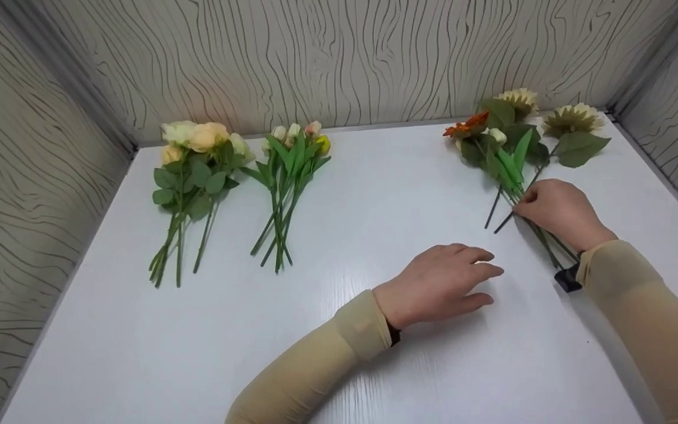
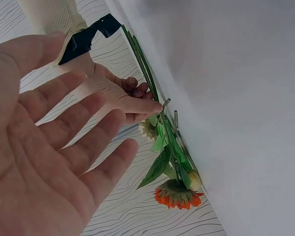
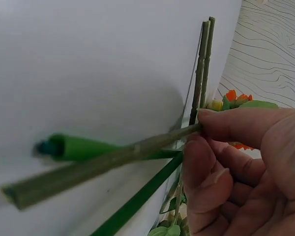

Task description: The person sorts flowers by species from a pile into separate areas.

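Right hand [image 1: 559,212] at the mixed bunch on the right side of the bench [image 1: 374,200]; its grip is clamped, thumb and fingertip together on an olive stem [image 3: 96,168], green tulip stems [image 3: 137,197] running close beside; which bloom the olive stem feeds, cannot tell. Left hand [image 1: 439,282] over the bench, fingers apart, nothing held.

Bunch heads lie toward the back wall: orange flower [image 1: 468,125], white tulip bud [image 1: 497,136], cream sunflower [image 1: 574,119] with a second behind; stems cross near the pinch, two bare stem ends [image 3: 199,73] poking past the fingertips; lower ends reach close to the black wrist mount [image 1: 568,280].

Handling, as judged: pinch low and firm on the bare stalk; ease it lengthwise rather than sideways, since leaves look apt to snag; free left hand could steady the crossing stems; keep the mount off the stem ends; work well apart from the tulip bunch [image 1: 295,156] and rose bunch [image 1: 199,172], both lying over to the left.
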Demonstrator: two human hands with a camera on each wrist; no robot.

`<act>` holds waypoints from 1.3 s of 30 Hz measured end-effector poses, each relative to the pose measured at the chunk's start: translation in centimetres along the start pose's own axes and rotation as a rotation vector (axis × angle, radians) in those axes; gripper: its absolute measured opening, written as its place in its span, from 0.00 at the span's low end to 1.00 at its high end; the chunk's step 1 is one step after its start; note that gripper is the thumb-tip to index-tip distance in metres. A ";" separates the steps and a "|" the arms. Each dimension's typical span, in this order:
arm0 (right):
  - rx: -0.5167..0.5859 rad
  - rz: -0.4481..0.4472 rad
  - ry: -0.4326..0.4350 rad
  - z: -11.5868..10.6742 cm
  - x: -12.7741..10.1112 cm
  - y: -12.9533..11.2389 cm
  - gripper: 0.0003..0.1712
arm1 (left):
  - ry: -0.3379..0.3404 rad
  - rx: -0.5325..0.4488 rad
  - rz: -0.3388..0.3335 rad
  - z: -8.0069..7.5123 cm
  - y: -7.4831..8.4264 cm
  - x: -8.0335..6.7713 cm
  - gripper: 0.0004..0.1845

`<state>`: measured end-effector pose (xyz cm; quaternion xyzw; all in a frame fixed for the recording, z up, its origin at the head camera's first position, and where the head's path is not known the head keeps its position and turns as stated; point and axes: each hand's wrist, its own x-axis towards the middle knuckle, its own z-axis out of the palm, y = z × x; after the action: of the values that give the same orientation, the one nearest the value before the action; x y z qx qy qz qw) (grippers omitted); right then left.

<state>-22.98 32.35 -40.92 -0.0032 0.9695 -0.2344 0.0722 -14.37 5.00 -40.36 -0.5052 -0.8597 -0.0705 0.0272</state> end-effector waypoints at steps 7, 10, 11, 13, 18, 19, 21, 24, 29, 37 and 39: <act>0.068 0.021 0.021 -0.6 -0.6 -0.6 0.13 | 0.035 -0.087 -0.057 -0.4 -0.6 -0.2 0.20; 0.151 0.034 0.024 -1.1 -0.8 -1.3 0.19 | 0.057 -0.153 -0.116 -0.7 -1.2 -0.4 0.19; 0.182 0.037 0.024 -1.3 -0.9 -1.7 0.21 | 0.067 -0.180 -0.141 -0.9 -1.5 -0.5 0.18; 0.269 0.036 0.025 -1.5 -0.9 -2.5 0.26 | 0.096 -0.252 -0.195 -1.1 -2.1 -0.7 0.17; 0.580 -0.013 0.047 -0.9 -1.1 -5.6 0.30 | 0.164 -0.536 -0.327 -1.4 -3.8 -1.6 0.15; 0.654 -0.032 0.048 -0.6 -1.2 -6.3 0.29 | 0.171 -0.604 -0.351 -1.4 -4.1 -1.8 0.15; 0.795 -0.068 0.040 0.0 -1.4 -8.0 0.28 | 0.187 -0.729 -0.394 -1.4 -4.7 -2.2 0.17; 1.005 -0.147 0.005 0.9 -1.7 -10.2 0.25 | 0.214 -0.938 -0.440 -1.1 -5.3 -2.8 0.18; 1.148 -0.245 -0.038 2.7 -2.1 -12.4 0.21 | 0.256 -1.267 -0.473 -0.8 -5.9 -4.1 0.10; 1.143 -0.265 -0.063 3.9 -2.1 -13.7 0.19 | 0.219 -1.348 -0.507 -0.6 -6.4 -5.1 0.04; 1.158 -0.262 -0.063 3.9 -2.1 -13.7 0.20 | 0.195 -1.318 -0.513 -0.6 -6.5 -5.3 0.04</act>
<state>-20.77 18.42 -37.86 -0.0898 0.6729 -0.7317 0.0616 -17.46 -2.73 -40.98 -0.1896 -0.7237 -0.6244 -0.2245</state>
